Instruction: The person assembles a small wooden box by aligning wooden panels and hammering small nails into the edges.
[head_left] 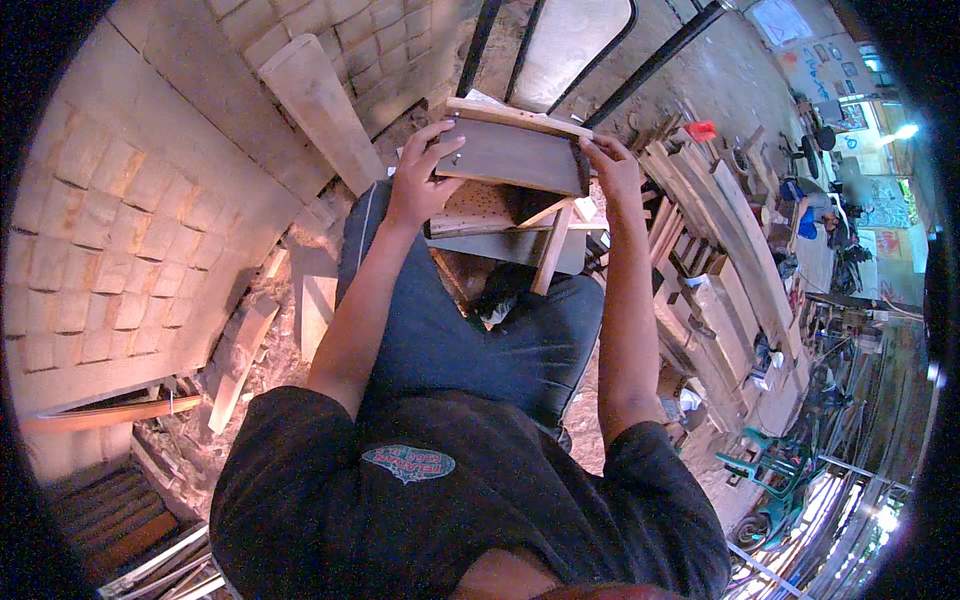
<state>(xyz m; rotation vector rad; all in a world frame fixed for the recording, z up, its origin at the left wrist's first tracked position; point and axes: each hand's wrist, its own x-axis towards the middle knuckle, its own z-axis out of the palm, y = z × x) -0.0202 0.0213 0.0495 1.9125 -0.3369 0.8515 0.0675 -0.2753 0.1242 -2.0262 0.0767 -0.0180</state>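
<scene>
A dark brown wooden panel [515, 155], with a pale wooden strip [520, 117] along its far edge, is held between my two hands above my lap. My left hand [418, 182] grips its left end, fingers spread over the edge; small shiny pins or screws stick out there. At the far right corner my right hand [612, 166] pinches the panel with thumb and fingers. Below the panel lies a pale board [480, 208] with many small holes or dots, and a narrow slat [553, 250] slants down beside it near my knees.
Stacked timber [725, 260] lies to my right. A long plank [320, 110] leans at the far left beside a large panel of wooden blocks [110, 240]. Black metal legs [660, 62] stand ahead. At the lower right is a green chair [780, 470]; another person [818, 205] is farther off.
</scene>
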